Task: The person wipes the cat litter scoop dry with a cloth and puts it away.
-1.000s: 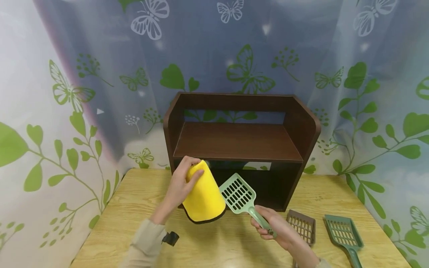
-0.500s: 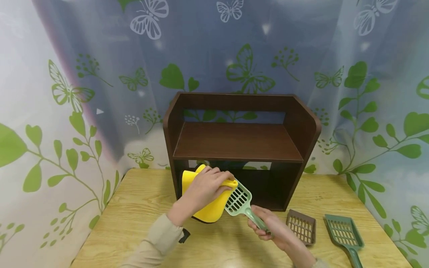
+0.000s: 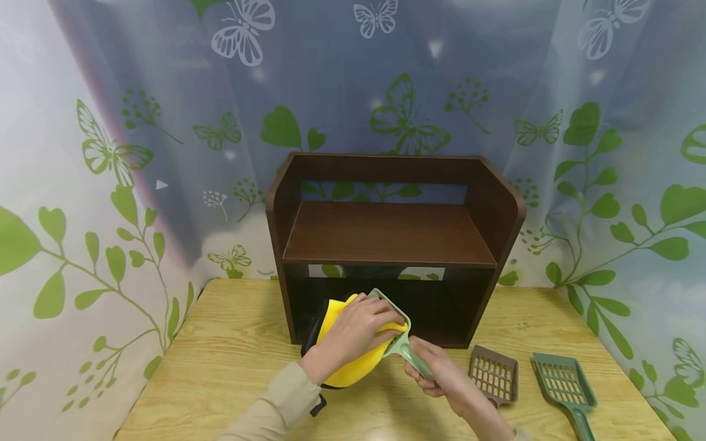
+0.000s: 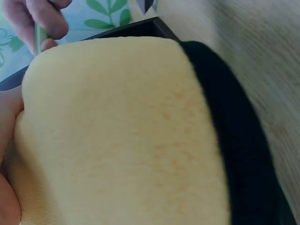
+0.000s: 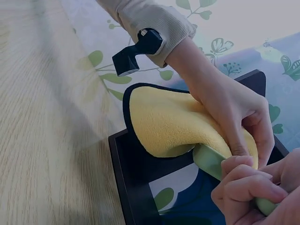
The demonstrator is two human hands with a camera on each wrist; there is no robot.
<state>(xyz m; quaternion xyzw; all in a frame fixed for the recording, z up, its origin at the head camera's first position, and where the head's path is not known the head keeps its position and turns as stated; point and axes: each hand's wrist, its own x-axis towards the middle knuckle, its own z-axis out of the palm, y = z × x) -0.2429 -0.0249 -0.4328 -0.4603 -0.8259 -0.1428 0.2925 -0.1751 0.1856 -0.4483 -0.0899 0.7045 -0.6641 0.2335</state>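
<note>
A printed backdrop (image 3: pixel 331 73) of butterflies and green leaves rises along the far side and on both the left and right. Below it spreads a pale wooden table (image 3: pixel 231 349), and at its far middle stands a dark brown shelf (image 3: pixel 388 233) with an upper board and a lower opening. In front of that opening, a person's two hands work close together, raised over the table. Between them is a yellow cloth (image 5: pixel 168 119) with a black edge, folded over the left part of a light green scoop (image 3: pixel 407 351), so that much of the slotted head is hidden. The left hand (image 3: pixel 358 331) holds the cloth against the head, fingers bent over the top. The right hand (image 3: pixel 438 370) is wrapped around the handle, which points to the near right. On the table at the right lie two more scoops: a dark green scoop (image 3: pixel 565 380) farthest right, and a smaller brown scoop (image 3: pixel 494 375) just left of it, near the right forearm. Smallest is a black device (image 5: pixel 136 51) at the left sleeve. The step in hand appears to be wiping the light green scoop's head; the next move seems to call for a steady right hand while the left draws the cloth along the slots, pressing evenly without bending the head
</note>
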